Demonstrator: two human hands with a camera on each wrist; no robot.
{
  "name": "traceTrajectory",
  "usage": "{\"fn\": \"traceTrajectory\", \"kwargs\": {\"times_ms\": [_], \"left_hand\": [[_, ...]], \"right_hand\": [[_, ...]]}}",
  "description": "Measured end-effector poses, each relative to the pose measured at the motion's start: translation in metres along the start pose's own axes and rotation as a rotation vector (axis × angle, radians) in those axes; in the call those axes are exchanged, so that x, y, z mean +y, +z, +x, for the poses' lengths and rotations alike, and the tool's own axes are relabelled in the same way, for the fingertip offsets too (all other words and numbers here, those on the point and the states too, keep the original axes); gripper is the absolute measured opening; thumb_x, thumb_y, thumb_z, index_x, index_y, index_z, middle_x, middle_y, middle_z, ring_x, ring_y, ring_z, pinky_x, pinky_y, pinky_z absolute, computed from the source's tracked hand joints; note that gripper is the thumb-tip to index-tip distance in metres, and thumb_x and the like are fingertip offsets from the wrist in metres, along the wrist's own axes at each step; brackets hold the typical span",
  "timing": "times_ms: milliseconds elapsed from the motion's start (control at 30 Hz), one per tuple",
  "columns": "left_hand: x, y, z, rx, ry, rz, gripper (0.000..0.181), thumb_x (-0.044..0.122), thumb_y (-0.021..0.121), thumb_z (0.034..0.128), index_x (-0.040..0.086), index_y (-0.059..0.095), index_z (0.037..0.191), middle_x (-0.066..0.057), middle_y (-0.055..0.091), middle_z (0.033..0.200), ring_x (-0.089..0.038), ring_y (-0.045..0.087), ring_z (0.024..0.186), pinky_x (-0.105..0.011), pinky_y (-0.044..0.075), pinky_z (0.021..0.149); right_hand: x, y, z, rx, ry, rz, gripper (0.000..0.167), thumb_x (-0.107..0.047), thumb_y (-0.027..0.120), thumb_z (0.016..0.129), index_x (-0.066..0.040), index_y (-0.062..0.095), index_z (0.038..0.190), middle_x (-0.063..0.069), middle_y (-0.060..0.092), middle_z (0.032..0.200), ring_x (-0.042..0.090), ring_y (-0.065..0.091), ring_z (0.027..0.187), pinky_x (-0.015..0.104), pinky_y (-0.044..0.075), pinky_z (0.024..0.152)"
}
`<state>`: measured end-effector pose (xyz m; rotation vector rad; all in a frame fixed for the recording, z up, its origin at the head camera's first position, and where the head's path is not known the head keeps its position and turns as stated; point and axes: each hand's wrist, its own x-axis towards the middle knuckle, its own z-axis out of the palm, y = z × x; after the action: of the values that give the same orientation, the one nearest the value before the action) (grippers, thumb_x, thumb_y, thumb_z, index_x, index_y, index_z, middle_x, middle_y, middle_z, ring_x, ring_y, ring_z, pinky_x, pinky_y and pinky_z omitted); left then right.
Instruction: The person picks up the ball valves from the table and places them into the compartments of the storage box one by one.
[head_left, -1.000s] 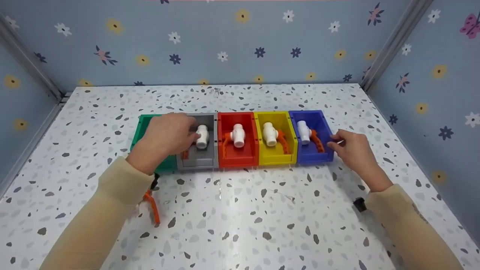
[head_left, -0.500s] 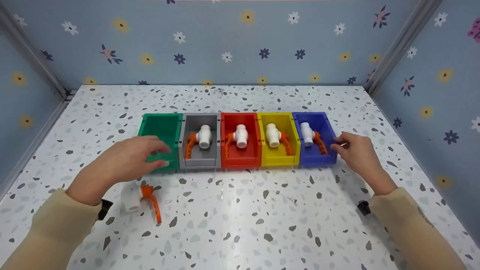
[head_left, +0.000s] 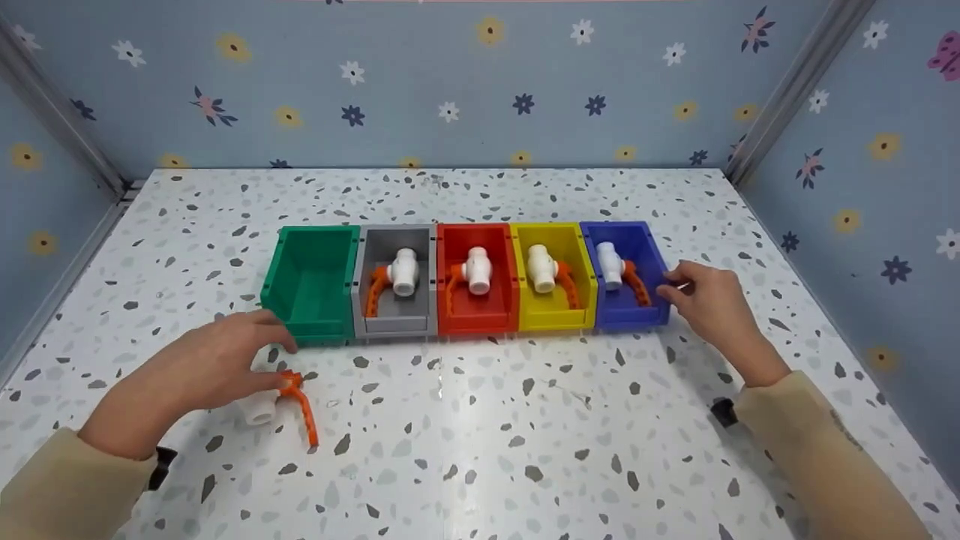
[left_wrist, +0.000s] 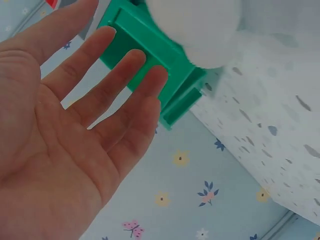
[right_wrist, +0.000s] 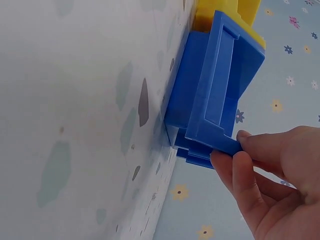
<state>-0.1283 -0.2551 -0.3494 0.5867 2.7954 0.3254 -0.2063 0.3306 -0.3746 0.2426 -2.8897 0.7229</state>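
My left hand [head_left: 199, 367] is over a white ball valve [head_left: 260, 412] with an orange lever [head_left: 308, 420], which lies on the table in front of the green bin [head_left: 311, 281]. In the left wrist view its fingers are spread and relaxed, and the blurred white valve body [left_wrist: 200, 30] appears beyond them. Part of the valve is hidden under the hand in the head view. At the right end of the row, my right hand [head_left: 709, 304] pinches the side wall of the blue bin [right_wrist: 212, 132] between thumb and fingers.
Between the green and blue bins stand a grey bin [head_left: 397, 325], a red bin [head_left: 478, 322] and a yellow bin [head_left: 555, 321]. Each of these and the blue one holds a similar valve. Patterned walls enclose the speckled table [head_left: 480, 450].
My left hand has come out of the grey bin, leaving a valve there, and has moved left and down to the valve on the table. My right hand stays at the blue bin.
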Motion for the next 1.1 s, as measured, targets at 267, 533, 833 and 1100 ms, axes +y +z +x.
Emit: {"fn": "traceTrajectory", "kwargs": {"times_ms": [267, 533, 833, 1100], "left_hand": [[-0.009, 0.016, 0.000, -0.107, -0.053, -0.023, 0.025, 0.028, 0.083, 0.0817, 0.018, 0.068, 0.100, -0.003, 0.062, 0.103, -0.024, 0.055, 0.088, -0.046, 0.053, 0.073], [-0.005, 0.020, 0.000, -0.156, -0.009, -0.075, 0.030, 0.028, 0.087, 0.0762, 0.020, 0.061, 0.086, 0.005, 0.055, 0.090, -0.020, 0.050, 0.084, -0.034, 0.043, 0.067], [0.004, 0.025, -0.002, -0.128, 0.010, -0.010, 0.031, 0.011, 0.088, 0.0717, 0.019, 0.061, 0.082, 0.006, 0.052, 0.084, -0.020, 0.048, 0.081, -0.033, 0.043, 0.063], [0.010, 0.030, -0.002, -0.104, 0.033, 0.023, 0.040, -0.001, 0.087, 0.0671, 0.019, 0.055, 0.079, 0.004, 0.047, 0.081, -0.019, 0.046, 0.079, -0.032, 0.041, 0.058]], "right_hand": [[0.001, 0.000, 0.001, -0.003, 0.001, 0.008, 0.014, -0.011, 0.070, 0.094, 0.000, 0.070, 0.103, 0.018, 0.072, 0.098, 0.028, 0.067, 0.081, 0.042, 0.053, 0.067], [0.002, 0.001, 0.001, -0.007, 0.005, 0.013, 0.013, -0.010, 0.069, 0.095, 0.001, 0.069, 0.102, 0.017, 0.072, 0.100, 0.029, 0.067, 0.082, 0.044, 0.054, 0.068], [0.002, 0.002, 0.001, -0.009, 0.004, 0.014, 0.013, -0.010, 0.070, 0.094, 0.001, 0.069, 0.102, 0.018, 0.072, 0.100, 0.029, 0.068, 0.083, 0.045, 0.055, 0.070], [0.000, 0.001, 0.000, -0.017, 0.017, 0.001, 0.014, -0.010, 0.069, 0.095, 0.001, 0.069, 0.104, 0.019, 0.071, 0.103, 0.031, 0.068, 0.086, 0.048, 0.056, 0.073]]}}
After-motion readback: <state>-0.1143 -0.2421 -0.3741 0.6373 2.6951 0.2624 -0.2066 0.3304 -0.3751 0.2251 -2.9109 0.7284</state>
